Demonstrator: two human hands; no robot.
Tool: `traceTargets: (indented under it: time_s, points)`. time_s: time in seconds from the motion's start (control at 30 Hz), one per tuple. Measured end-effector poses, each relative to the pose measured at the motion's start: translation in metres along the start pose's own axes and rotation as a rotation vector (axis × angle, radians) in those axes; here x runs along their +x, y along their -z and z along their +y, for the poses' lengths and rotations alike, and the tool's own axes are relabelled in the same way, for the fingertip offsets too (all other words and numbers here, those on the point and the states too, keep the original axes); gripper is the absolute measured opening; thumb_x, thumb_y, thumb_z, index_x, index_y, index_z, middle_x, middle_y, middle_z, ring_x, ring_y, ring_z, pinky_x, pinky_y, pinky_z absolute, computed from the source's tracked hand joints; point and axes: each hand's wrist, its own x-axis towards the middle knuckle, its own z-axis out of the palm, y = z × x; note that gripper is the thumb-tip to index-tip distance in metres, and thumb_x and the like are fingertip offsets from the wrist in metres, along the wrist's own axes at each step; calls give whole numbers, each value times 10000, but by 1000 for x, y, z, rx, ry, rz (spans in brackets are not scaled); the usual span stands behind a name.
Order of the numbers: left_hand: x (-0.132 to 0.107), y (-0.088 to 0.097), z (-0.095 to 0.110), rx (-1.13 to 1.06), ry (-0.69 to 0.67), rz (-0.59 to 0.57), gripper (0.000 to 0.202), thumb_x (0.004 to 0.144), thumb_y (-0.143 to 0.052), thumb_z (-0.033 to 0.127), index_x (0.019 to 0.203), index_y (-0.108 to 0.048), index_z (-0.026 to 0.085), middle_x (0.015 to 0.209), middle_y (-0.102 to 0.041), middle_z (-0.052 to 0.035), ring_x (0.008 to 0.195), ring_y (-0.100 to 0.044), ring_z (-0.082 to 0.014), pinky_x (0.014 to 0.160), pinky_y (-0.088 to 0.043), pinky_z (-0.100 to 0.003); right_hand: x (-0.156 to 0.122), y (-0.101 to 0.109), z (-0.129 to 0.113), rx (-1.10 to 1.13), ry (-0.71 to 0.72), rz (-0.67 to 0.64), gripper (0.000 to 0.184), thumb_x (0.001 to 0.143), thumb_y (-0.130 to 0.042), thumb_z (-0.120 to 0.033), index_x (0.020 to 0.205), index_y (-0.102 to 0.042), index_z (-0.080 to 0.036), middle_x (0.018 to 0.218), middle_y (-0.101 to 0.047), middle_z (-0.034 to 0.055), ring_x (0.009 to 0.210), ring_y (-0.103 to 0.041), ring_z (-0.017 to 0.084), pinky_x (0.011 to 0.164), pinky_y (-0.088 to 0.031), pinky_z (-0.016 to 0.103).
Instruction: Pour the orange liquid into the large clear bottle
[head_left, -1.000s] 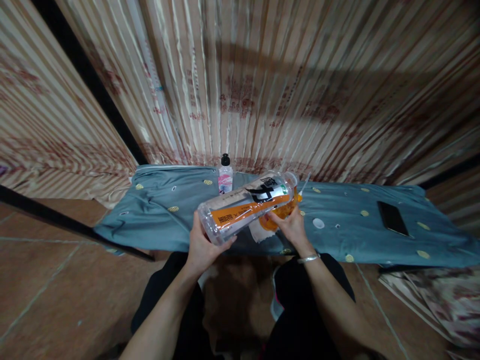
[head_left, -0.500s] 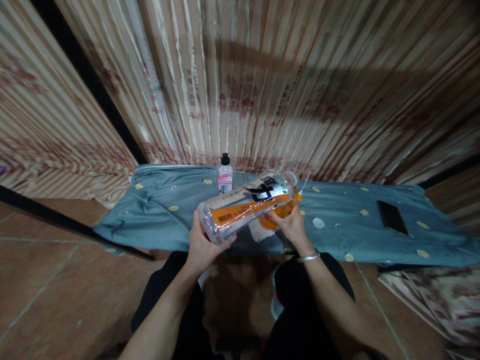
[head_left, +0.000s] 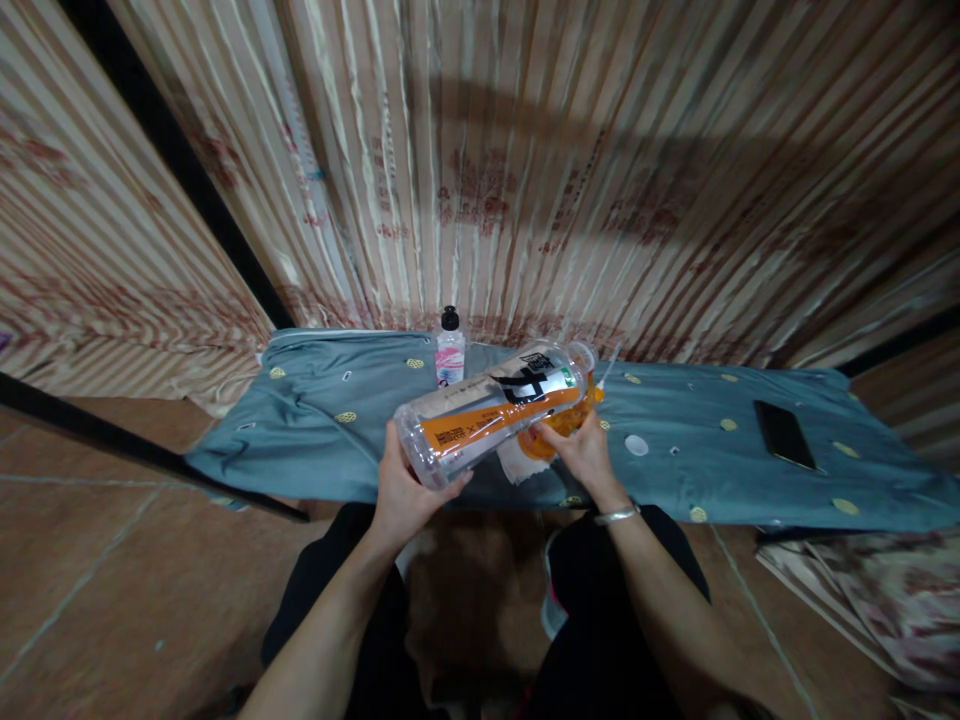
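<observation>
My left hand (head_left: pixel 409 492) is closed around the base of a large clear plastic bottle (head_left: pixel 487 412) with an orange, silver and black label. The bottle leans over, its base low at the left and its neck up at the right. My right hand (head_left: pixel 583 452) is wrapped round a see-through orange bottle (head_left: pixel 538 446), partly hidden behind the clear one. The clear bottle's mouth is close to the orange bottle's top; whether they touch I cannot tell. A thin white tube (head_left: pixel 610 366) shows beside the necks. Under the orange bottle lies a white tissue (head_left: pixel 519 466).
A small clear bottle (head_left: pixel 450 362) with a black cap and pink label stands at the back of the cloth-covered table (head_left: pixel 300 440). Right of my hands lie a white disc (head_left: pixel 637 445) and a black phone (head_left: pixel 784 435). A striped curtain (head_left: pixel 480 180) hangs behind.
</observation>
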Motion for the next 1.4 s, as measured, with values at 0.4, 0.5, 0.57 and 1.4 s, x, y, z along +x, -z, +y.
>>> traceTargets:
  time_s: [0.4, 0.5, 0.57, 1.4]
  points:
    - [0, -3, -2, -14, 10, 7, 911, 608, -1220, 672, 1246, -701, 279, 1213, -955, -114, 1147, -985, -429, 1027, -850, -604, 1, 2, -1, -6, -29, -9, 1179, 604, -1012, -1009, 1435, -748, -215, 1374, -946, 291, 1318, -911, 567, 1160, -748, 739]
    - [0, -2, -2, -13, 5, 11, 903, 621, -1212, 682, 1247, -699, 283, 1222, -958, -110, 1152, -983, -427, 1042, -845, -625, 0, 2, -2, -8, -27, -5, 1154, 607, -1013, -1015, 1414, -754, -232, 1378, -948, 282, 1340, -906, 562, 1172, -745, 740]
    - [0, -2, -3, -7, 1, 6, 893, 628, -1212, 668, 1249, -699, 283, 1240, -953, -122, 1177, -978, -444, 1067, -838, -654, 0, 1, -2, -2, -16, -5, 1134, 620, -1011, -1010, 1407, -761, -234, 1385, -949, 279, 1348, -905, 557, 1181, -744, 739]
    - [1, -1, 0, -13, 28, 19, 929, 581, -1235, 625, 1257, -694, 287, 1221, -968, -109, 1160, -991, -422, 1054, -851, -592, 0, 1, 1, -17, -17, -2, 1200, 629, -983, -1018, 1476, -744, -203, 1401, -940, 291, 1328, -903, 552, 1152, -741, 706]
